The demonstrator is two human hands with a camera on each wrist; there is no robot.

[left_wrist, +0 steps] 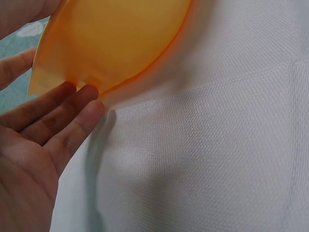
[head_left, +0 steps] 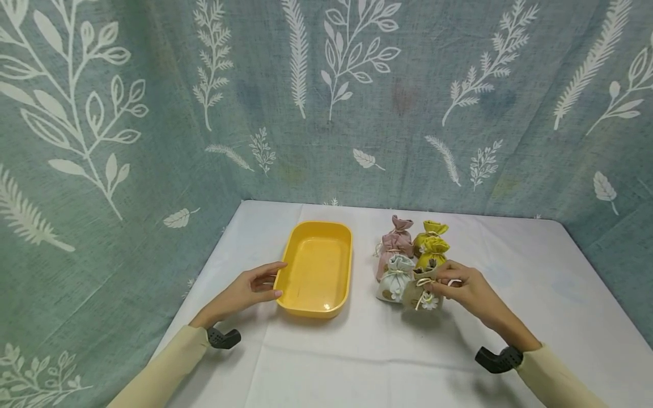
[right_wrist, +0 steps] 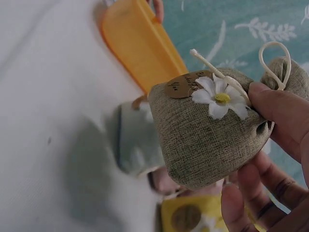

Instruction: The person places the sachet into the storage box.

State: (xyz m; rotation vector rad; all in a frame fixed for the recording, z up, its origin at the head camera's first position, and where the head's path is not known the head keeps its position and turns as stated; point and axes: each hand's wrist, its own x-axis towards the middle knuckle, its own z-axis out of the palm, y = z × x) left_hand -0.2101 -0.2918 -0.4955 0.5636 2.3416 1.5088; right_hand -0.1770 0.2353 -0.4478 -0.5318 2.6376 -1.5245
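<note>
In the head view my right hand [head_left: 466, 286] pinches a beige-grey linen drawstring sachet [head_left: 417, 293] by its gathered neck. It hangs tilted in the right wrist view, with a white flower, a cream cord and a brown round label on its front. My left hand [head_left: 250, 289] is at the left side of a yellow plastic tray [head_left: 313, 272], thumb and index fingertips at its rim. In the left wrist view, fairly straight fingers [left_wrist: 72, 108] touch the tray's outer wall.
Close around the held sachet stand a white sachet [head_left: 395, 281], pink sachets [head_left: 398, 242] and yellow sachets [head_left: 433, 247]. A white cloth [head_left: 326, 362] covers the table. Green leaf-patterned fabric [head_left: 316, 147] hangs behind it and at the sides.
</note>
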